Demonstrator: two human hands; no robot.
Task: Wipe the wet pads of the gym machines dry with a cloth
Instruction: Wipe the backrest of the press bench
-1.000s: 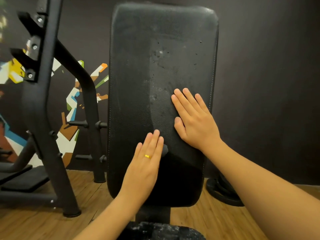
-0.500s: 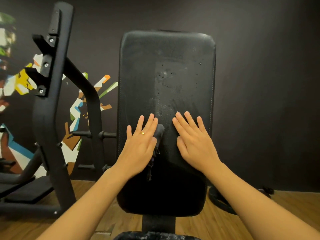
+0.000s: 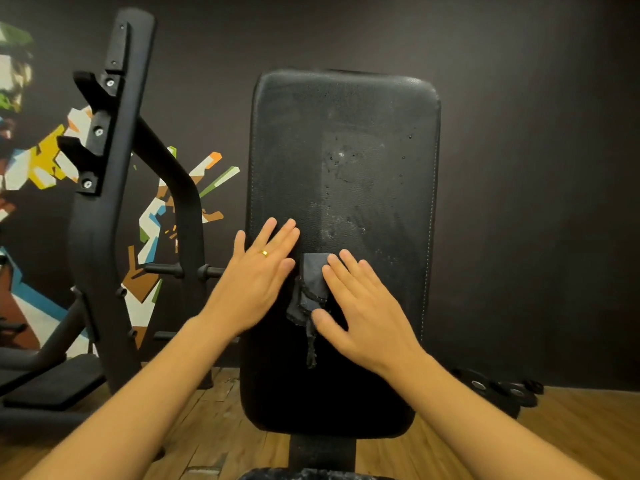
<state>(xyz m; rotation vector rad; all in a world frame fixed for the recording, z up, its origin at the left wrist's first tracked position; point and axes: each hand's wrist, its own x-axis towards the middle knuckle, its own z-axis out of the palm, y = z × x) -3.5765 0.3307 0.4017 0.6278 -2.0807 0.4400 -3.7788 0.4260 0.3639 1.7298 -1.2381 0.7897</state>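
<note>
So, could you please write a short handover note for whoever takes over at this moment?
Left hand: flat, fingers straight, on the left side of the back pad, holding nothing.
Right hand: flat, pinning the dark cloth to the pad's middle.
Done: the lower pad shows no droplets.
Left: droplets across the upper middle; the seat pad below looks wet too.

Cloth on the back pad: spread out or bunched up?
Bunched. The cloth hangs in narrow folds between the left hand and right hand, a frayed tail dangling down the pad.
</note>
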